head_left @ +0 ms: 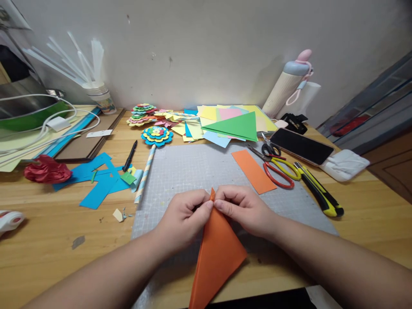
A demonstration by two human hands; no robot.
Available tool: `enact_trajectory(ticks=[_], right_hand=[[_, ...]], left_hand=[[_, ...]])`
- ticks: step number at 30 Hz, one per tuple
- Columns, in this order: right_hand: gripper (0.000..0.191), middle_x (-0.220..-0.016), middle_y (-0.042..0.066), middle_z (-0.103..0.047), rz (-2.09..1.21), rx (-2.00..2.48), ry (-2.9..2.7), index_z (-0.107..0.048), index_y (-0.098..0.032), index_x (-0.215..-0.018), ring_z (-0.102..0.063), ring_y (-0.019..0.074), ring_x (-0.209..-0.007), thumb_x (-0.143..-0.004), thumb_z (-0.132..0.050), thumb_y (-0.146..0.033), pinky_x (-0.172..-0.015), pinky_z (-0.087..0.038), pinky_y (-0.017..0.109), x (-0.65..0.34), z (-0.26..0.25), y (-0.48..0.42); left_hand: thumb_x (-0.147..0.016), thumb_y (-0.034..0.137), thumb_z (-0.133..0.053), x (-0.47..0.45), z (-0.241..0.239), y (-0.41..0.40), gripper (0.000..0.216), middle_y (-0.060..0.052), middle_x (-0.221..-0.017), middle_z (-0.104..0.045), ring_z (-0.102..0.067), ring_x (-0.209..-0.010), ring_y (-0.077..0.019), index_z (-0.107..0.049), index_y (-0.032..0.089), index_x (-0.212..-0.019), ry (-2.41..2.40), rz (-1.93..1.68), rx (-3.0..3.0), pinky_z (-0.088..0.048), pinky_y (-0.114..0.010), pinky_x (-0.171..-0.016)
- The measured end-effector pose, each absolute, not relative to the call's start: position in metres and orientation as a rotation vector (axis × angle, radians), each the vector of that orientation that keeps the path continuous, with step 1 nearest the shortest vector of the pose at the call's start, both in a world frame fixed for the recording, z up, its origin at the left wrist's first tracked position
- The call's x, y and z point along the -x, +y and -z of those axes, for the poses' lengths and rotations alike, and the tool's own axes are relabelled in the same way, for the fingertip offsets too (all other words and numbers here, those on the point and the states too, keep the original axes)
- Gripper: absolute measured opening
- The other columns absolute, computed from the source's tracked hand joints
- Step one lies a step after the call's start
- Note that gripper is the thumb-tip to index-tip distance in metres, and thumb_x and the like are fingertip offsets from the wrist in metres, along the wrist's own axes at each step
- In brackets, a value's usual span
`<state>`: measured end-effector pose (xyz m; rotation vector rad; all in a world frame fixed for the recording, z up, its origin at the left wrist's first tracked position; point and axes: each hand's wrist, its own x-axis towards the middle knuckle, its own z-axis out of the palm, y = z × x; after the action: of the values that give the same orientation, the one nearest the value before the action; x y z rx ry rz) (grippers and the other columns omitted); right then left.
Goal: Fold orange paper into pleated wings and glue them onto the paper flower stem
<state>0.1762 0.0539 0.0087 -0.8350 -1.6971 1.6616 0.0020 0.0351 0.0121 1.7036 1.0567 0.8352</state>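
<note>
Both hands pinch a folded sheet of orange paper [219,253] near its narrow upper tip, above the grey cutting mat [186,171]. My left hand [188,216] grips the tip's left side between thumb and bent fingers. From the right, my right hand [241,208] presses thumb and forefinger on the same tip. The paper widens toward me, and its lower end runs out of the picture. An orange paper strip [254,171] lies on the mat beyond my right hand.
Right of the mat are red-and-yellow scissors [280,171], a utility knife [318,189] and a phone [302,146]. Leftward lie blue paper scraps [96,189], a black pen [130,155] and a paper flower [157,135] on a striped stick. Coloured paper sheets [234,124] are piled behind.
</note>
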Motion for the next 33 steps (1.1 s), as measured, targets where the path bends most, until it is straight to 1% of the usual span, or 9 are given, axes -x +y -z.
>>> enact_trajectory(ticks=[4, 10, 15, 20, 22, 28, 31, 33], right_hand=[[0.026, -0.06, -0.005, -0.039, -1.683, 0.866, -1.704, -0.048, -0.017, -0.069, -0.033, 0.0078, -0.052, -0.086, -0.053, -0.037, -0.047, -0.026, 0.021, -0.1774, -0.0099, 0.0535], [0.029, -0.059, -0.005, -0.039, -1.619, 0.922, -1.779, -0.046, -0.017, -0.064, -0.033, 0.0084, -0.054, -0.084, -0.053, -0.036, -0.049, -0.027, 0.022, -0.1782, -0.0122, 0.0557], [0.027, -0.059, -0.005, -0.039, -1.606, 0.906, -1.784, -0.046, -0.017, -0.064, -0.033, 0.0082, -0.054, -0.085, -0.052, -0.033, -0.048, -0.027, 0.021, -0.1774, -0.0131, 0.0561], [0.024, -0.06, -0.005, -0.04, -1.58, 0.895, -1.796, -0.046, -0.017, -0.064, -0.033, 0.0082, -0.055, -0.085, -0.051, -0.029, -0.049, -0.027, 0.021, -0.1787, -0.0118, 0.056], [0.024, -0.061, -0.004, -0.041, -1.588, 0.887, -1.799, -0.047, -0.017, -0.065, -0.034, 0.0083, -0.056, -0.085, -0.051, -0.029, -0.05, -0.028, 0.021, -0.1788, -0.0115, 0.0557], [0.023, -0.063, -0.003, -0.043, -1.646, 0.837, -1.799, -0.048, -0.017, -0.067, -0.037, 0.0088, -0.058, -0.086, -0.051, -0.03, -0.052, -0.03, 0.022, -0.1744, -0.0105, 0.0531], [0.025, -0.061, -0.004, -0.041, -1.702, 0.817, -1.757, -0.047, -0.017, -0.066, -0.035, 0.0081, -0.056, -0.085, -0.052, -0.032, -0.05, -0.028, 0.022, -0.1718, -0.0091, 0.0521], [0.027, -0.059, -0.006, -0.038, -1.754, 0.819, -1.707, -0.045, -0.018, -0.065, -0.032, 0.0072, -0.052, -0.085, -0.053, -0.034, -0.047, -0.026, 0.021, -0.1712, -0.0083, 0.0524]], left_hand=[[-0.087, 0.03, -0.042, -0.0023, -0.0097, 0.0367, 0.03, 0.005, -0.059, -0.036, -0.034, -0.055, -0.0088, -0.039, 0.018, -0.06, 1.053, -0.877, -1.553, -0.029, -0.021, -0.052], [-0.086, 0.029, -0.047, -0.0004, -0.0052, 0.0414, 0.026, 0.005, -0.061, -0.038, -0.035, -0.058, -0.0093, -0.041, 0.018, -0.063, 1.057, -0.886, -1.685, -0.03, -0.022, -0.054], [-0.089, 0.031, -0.045, 0.0023, -0.0073, 0.0395, 0.028, 0.005, -0.061, -0.04, -0.036, -0.058, -0.0087, -0.045, 0.017, -0.065, 1.025, -0.881, -1.744, -0.031, -0.022, -0.055], [-0.089, 0.03, -0.046, 0.0027, -0.0104, 0.0397, 0.028, 0.004, -0.061, -0.043, -0.039, -0.058, -0.0084, -0.048, 0.016, -0.065, 1.036, -0.875, -1.765, -0.032, -0.021, -0.055], [-0.088, 0.029, -0.046, 0.0021, -0.0104, 0.0395, 0.028, 0.005, -0.059, -0.042, -0.038, -0.057, -0.0081, -0.048, 0.016, -0.063, 1.045, -0.883, -1.774, -0.031, -0.021, -0.053], [-0.083, 0.025, -0.046, 0.001, -0.0096, 0.036, 0.03, 0.006, -0.054, -0.035, -0.032, -0.051, -0.0075, -0.039, 0.017, -0.055, 1.093, -0.947, -1.761, -0.026, -0.021, -0.049], [-0.083, 0.026, -0.045, 0.0008, -0.0102, 0.0369, 0.032, 0.005, -0.053, -0.033, -0.032, -0.052, -0.0081, -0.037, 0.017, -0.053, 1.119, -0.924, -1.68, -0.026, -0.022, -0.05], [-0.083, 0.03, -0.045, 0.0003, -0.01, 0.0389, 0.033, 0.005, -0.053, -0.033, -0.032, -0.052, -0.0085, -0.039, 0.017, -0.054, 1.112, -0.878, -1.56, -0.026, -0.022, -0.05]])
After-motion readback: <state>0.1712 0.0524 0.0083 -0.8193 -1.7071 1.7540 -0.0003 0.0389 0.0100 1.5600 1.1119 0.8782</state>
